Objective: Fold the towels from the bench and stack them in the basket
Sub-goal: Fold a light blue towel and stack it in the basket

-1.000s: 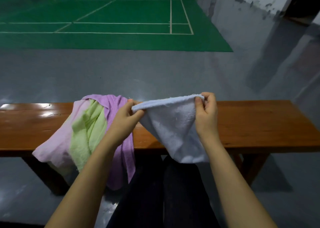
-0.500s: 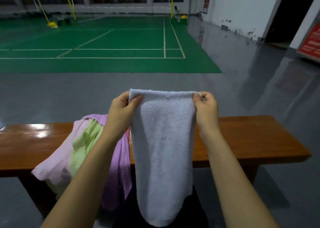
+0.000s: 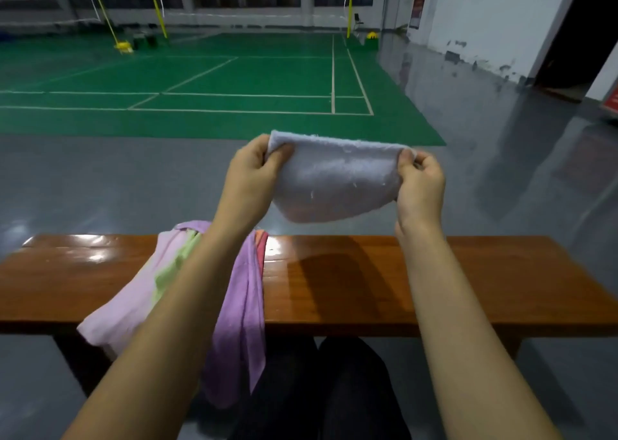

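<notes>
A white towel (image 3: 334,179) hangs in the air above the wooden bench (image 3: 401,279), stretched between both hands. My left hand (image 3: 249,179) pinches its top left corner and my right hand (image 3: 421,182) pinches its top right corner. The cloth swings out away from me, so only a short part shows below the top edge. On the bench's left half lies a heap of towels: a pink one (image 3: 133,299), a light green one (image 3: 170,269), a purple one (image 3: 240,322) draped over the front edge, and a red edge (image 3: 262,249). No basket is in view.
My dark-clad legs (image 3: 317,389) sit just in front of the bench. Beyond the bench lies grey floor (image 3: 117,179), then a green badminton court (image 3: 234,82) with nets. A white wall (image 3: 501,22) and a dark doorway stand at the right.
Both hands have lifted the white towel higher and farther forward. Its lower part, which hung long half a second ago, has swung outward. The view has tilted upward.
</notes>
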Motion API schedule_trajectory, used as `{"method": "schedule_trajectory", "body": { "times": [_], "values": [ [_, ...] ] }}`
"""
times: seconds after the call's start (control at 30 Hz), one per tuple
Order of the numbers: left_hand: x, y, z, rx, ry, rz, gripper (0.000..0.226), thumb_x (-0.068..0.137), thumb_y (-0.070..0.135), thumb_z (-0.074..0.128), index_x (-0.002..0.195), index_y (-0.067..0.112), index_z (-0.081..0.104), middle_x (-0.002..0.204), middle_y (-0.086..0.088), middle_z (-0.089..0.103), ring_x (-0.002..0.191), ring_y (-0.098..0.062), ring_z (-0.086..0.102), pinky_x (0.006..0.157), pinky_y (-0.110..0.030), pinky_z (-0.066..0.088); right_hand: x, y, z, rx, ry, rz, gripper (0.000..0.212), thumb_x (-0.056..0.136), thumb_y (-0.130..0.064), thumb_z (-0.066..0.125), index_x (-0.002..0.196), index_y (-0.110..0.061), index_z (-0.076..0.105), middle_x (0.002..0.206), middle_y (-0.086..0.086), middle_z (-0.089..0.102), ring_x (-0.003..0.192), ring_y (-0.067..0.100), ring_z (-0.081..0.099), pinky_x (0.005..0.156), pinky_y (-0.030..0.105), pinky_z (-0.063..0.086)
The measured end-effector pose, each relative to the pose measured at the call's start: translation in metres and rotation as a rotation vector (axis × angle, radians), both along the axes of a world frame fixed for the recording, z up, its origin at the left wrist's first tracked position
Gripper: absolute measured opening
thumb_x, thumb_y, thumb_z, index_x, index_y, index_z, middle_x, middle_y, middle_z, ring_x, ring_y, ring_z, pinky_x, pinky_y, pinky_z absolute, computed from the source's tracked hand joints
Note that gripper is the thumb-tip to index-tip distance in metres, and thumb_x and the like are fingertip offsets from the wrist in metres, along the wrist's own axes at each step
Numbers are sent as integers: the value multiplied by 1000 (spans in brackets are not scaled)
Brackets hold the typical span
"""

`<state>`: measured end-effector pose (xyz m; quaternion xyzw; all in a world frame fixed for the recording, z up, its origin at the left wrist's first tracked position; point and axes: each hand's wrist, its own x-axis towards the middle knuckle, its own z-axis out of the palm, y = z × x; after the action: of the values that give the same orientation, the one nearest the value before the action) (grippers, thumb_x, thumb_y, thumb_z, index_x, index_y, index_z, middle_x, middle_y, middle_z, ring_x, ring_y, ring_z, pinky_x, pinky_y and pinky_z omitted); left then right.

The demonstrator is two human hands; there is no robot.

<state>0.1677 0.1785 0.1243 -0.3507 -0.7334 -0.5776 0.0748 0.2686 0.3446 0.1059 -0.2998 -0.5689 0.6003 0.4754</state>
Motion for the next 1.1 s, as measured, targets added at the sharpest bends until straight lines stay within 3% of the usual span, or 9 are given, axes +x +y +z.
{"method": "schedule_trajectory", "body": {
  "times": [0.13, 0.27, 0.33, 0.6, 0.77, 0.87, 0.93, 1.03, 1.1],
  "values": [
    [19, -23, -93, -265, -50, 22, 21, 97, 21, 52, 87, 4, 60, 81, -7, 63, 73, -13, 54, 68, -19, 40, 26, -21, -100, -120, -47, 9, 11, 99, -15, 49, 89, -14, 55, 84, 2, 57, 77, 10, 52, 72, 28, 42],
    [30, -48, -186, -476, -172, -11, 26, 94, 28, 55, 100, 3, 62, 94, -10, 69, 89, -26, 62, 79, -35, 43, 50, -46, -185, -243, -189, 56, 10, 99, -15, 48, 94, -11, 56, 86, 2, 58, 81, 13, 53, 73, 25, 44],
    [34, -53, -208, -491, -196, -16, 20, 95, 23, 55, 102, 5, 62, 95, -4, 68, 91, -22, 63, 73, -30, 39, 52, -52, -205, -272, -222, 57, 10, 99, -16, 48, 94, -12, 56, 86, 1, 58, 82, 14, 52, 72, 25, 43],
    [19, -39, -216, -430, -229, 66, 13, 94, 23, 57, 100, 16, 67, 85, 7, 66, 81, -9, 56, 65, -12, 36, 28, -36, -215, -149, -345, 84, 11, 100, -24, 45, 90, -23, 49, 86, -5, 56, 79, 10, 52, 69, 25, 43],
    [-22, -13, -215, -381, -208, 109, 18, 94, 27, 56, 102, 16, 68, 90, 4, 69, 84, -9, 58, 73, -25, 40, -12, -15, -209, 19, -401, 112, 10, 101, -28, 41, 97, -20, 45, 79, -10, 50, 69, 4, 46, 64, 23, 40],
    [-49, 12, -212, -383, -185, 173, 24, 95, 25, 53, 102, 5, 64, 96, -10, 68, 86, -13, 55, 75, -30, 37, -43, 3, -203, 118, -446, 91, 9, 101, -23, 41, 97, -16, 42, 76, -12, 45, 64, 0, 43, 57, 14, 35],
    [-68, 28, -215, -393, -209, 200, 24, 96, 24, 51, 97, 1, 59, 96, -15, 64, 89, -21, 55, 78, -34, 36, -64, 14, -204, 159, -495, 87, 8, 101, -21, 40, 96, -15, 40, 74, -12, 44, 64, 2, 43, 55, 21, 32],
    [-90, 46, -230, -488, -248, 236, 24, 98, 27, 47, 85, 7, 49, 84, -7, 55, 81, -24, 50, 67, -33, 27, -86, 27, -214, 160, -599, 117, 9, 102, -21, 38, 97, -14, 38, 74, -8, 45, 64, 8, 42, 57, 28, 23],
    [-97, 52, -242, -529, -281, 262, 26, 98, 31, 46, 90, 6, 50, 87, -10, 58, 81, -26, 51, 67, -31, 27, -94, 33, -223, 163, -671, 130, 11, 102, -22, 37, 100, -11, 40, 80, 0, 51, 70, 17, 45, 60, 28, 26]
  ]
}}
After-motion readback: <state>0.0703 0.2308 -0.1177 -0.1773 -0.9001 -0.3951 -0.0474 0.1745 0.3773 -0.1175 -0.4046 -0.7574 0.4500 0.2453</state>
